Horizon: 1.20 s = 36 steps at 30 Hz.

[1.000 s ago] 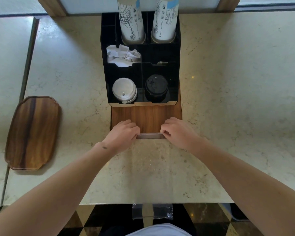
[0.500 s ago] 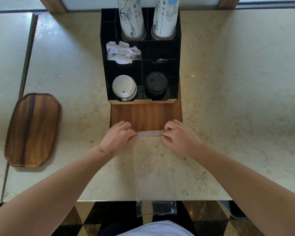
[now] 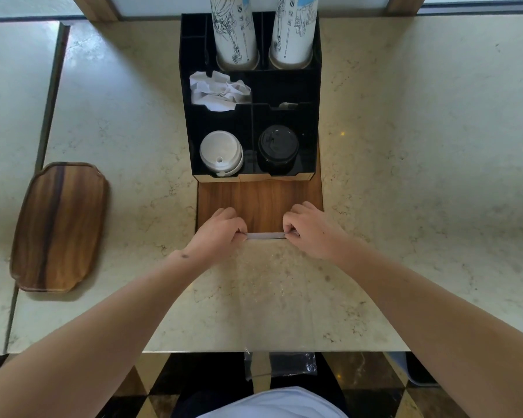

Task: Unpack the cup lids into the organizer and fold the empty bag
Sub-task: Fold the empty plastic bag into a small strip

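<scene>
While both hands pinch the ends of the bag [image 3: 265,235], left hand [image 3: 216,233] and right hand [image 3: 310,232] closed on its folded strip at the desk [image 3: 405,176] just before the organizer [image 3: 313,86], I'd press each crease flat, edges even.

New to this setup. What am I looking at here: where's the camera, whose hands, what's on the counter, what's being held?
No machine: a person works bare-handed, filmed by a wide-angle camera on their head, looking down. The left hand and right hand pinch the two ends of a clear bag, stretched flat into a narrow strip, with its near end hanging over the counter edge. Behind it, on a wooden board, stands a black organizer: white lids front left, black lids front right, crumpled paper behind, two cup stacks at the back. A wooden tray lies on the left.
</scene>
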{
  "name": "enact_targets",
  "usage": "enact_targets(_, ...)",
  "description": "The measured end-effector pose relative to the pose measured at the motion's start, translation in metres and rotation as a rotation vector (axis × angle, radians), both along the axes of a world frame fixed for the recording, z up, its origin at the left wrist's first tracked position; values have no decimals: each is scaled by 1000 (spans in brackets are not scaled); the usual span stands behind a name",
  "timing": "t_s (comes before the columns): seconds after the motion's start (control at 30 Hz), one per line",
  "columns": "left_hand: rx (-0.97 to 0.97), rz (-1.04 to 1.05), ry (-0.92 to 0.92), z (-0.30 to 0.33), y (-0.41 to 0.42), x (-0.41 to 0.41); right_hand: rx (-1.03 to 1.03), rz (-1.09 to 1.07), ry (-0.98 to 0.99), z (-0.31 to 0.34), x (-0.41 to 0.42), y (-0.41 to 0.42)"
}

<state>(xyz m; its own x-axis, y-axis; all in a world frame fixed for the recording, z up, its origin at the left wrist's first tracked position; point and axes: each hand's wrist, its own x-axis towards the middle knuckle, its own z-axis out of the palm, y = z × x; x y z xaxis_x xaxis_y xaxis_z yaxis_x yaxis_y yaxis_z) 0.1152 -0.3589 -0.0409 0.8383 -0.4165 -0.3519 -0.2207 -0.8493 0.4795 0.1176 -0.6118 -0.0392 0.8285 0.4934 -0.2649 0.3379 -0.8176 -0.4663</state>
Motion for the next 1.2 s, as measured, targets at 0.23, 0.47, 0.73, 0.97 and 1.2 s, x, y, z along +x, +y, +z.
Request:
enact_targets(0.23, -67, -168, -290, 4, 3, -23, 15, 65, -151, -2, -18, -8)
enact_targets(0.47, -2, -304, -417, -4, 5, -42, -30, 59, -319, -10, -48, -17)
enact_targets(0.73, -47, -16, -252, 5, -9, -40, 35, -63, -159, 0, -40, -13)
enact_targets(0.97, -10, 81, -104, 2, -16, -36, 5, -1, -98, 4, -24, -11)
enact_targets(1.2, 104, -114, -244, 12, -18, -43, -26, 44, -187, 3, -39, -10)
